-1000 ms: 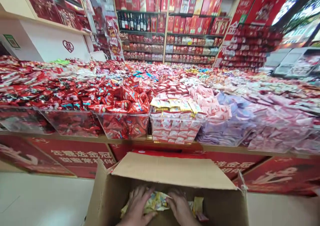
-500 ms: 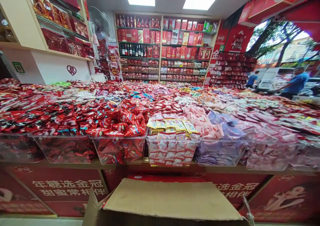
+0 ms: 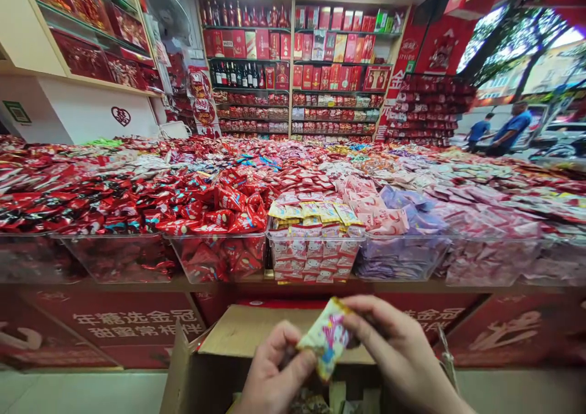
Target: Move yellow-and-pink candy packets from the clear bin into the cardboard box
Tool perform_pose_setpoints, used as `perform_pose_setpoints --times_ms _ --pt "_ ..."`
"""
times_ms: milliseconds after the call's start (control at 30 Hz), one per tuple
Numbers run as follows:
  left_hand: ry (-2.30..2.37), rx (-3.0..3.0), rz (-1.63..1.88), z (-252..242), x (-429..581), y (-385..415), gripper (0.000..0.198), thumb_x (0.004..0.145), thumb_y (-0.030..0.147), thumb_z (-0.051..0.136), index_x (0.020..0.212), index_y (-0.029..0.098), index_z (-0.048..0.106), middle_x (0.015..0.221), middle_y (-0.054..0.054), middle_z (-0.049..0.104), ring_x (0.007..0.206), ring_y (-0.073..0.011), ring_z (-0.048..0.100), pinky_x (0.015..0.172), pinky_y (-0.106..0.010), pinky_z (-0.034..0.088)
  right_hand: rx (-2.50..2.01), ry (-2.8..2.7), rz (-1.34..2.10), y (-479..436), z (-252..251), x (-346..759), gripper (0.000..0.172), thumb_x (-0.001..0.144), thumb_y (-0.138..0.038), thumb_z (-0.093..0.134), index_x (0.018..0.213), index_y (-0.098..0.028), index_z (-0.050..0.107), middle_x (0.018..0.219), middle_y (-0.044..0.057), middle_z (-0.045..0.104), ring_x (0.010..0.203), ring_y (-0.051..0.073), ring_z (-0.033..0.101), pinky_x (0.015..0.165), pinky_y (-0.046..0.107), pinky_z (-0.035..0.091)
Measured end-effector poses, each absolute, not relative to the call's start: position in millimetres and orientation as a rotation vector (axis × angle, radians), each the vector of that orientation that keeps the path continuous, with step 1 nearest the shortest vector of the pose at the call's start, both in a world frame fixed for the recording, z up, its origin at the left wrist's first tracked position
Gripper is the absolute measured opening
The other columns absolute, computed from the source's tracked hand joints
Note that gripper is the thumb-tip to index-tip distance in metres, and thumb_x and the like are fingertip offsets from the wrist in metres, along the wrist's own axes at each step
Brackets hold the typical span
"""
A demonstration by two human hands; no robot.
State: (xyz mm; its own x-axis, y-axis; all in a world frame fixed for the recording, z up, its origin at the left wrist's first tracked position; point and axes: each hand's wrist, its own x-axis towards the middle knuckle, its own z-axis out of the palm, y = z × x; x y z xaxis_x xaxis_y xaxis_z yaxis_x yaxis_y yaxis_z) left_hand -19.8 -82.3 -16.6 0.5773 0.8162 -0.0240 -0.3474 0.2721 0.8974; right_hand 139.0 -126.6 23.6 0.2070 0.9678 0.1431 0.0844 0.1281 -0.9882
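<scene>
Bare left hand (image 3: 277,374), bare right hand (image 3: 396,344) — rounded fingertips (image 3: 307,360), bare right wrist (image 3: 434,386)

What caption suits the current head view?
Left hand and right hand hold a pale-yellow printed packet over an open cardboard box, facing clear bins of wrapped sweets.
</scene>
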Motion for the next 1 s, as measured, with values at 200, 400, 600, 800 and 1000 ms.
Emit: perform_pose_setpoints --times_ms 200,400,600,800,1000 --pt "0.529 0.965 0.964 3.6 -3.7 -72.1 0.014 0.071 0.026 0.060 0.071 0.017 0.049 0.062 0.003 0.061 0.055 -0.0091 0.056 0.055 -0.019 0.040 -1.194 -1.197 0.944 -99.4 49.3 144.5 0.020 0.072 -0.033 0.055 0.080 -0.015 0.058 0.059 -0.001 0.056 0.050 0.007 0.051 0.047 0.018 0.043" --pt "0.626 1.089 0.983 -10.9 -16.2 -67.3 0.017 0.072 0.032 0.058 0.075 0.017 0.051 0.062 0.003 0.059 0.055 -0.0085 0.055 0.054 -0.018 0.040 -1.179 -1.224 0.998 -94.3 36.6 143.4 0.020 0.072 -0.035 0.056 0.077 -0.015 0.055 0.065 0.000 0.056 0.056 0.008 0.051 0.052 0.020 0.044" --pt "0.770 1.264 1.028 -8.4 -15.4 -71.2 0.025 0.068 0.040 0.058 0.066 0.016 0.052 0.060 0.001 0.059 0.056 -0.0101 0.053 0.055 -0.020 0.043 -1.142 -1.088 1.058 -97.3 29.4 133.9 0.025 0.067 -0.037 0.061 0.079 -0.016 0.055 0.067 0.001 0.058 0.058 0.010 0.051 0.054 0.022 0.044" --pt "0.804 1.928 1.040 -3.7 -41.3 -44.6 0.015 0.075 0.032 0.050 0.079 0.021 0.059 0.071 0.000 0.062 0.068 -0.0128 0.058 0.064 -0.019 0.045 -1.170 -1.218 0.783 -78.1 63.2 155.6 0.022 0.068 -0.037 0.059 0.076 -0.017 0.056 0.068 0.003 0.060 0.062 0.012 0.054 0.057 0.024 0.045" --pt "1.103 2.447 0.708 -28.8 -74.0 -14.7 0.016 0.077 0.030 0.045 0.083 0.024 0.058 0.077 0.000 0.065 0.070 -0.0138 0.060 0.063 -0.020 0.046 -1.327 -1.361 0.449 6.8 128.8 200.0 0.017 0.074 -0.031 0.049 0.078 -0.016 0.054 0.062 -0.002 0.050 0.048 0.007 0.043 0.044 0.019 0.038"
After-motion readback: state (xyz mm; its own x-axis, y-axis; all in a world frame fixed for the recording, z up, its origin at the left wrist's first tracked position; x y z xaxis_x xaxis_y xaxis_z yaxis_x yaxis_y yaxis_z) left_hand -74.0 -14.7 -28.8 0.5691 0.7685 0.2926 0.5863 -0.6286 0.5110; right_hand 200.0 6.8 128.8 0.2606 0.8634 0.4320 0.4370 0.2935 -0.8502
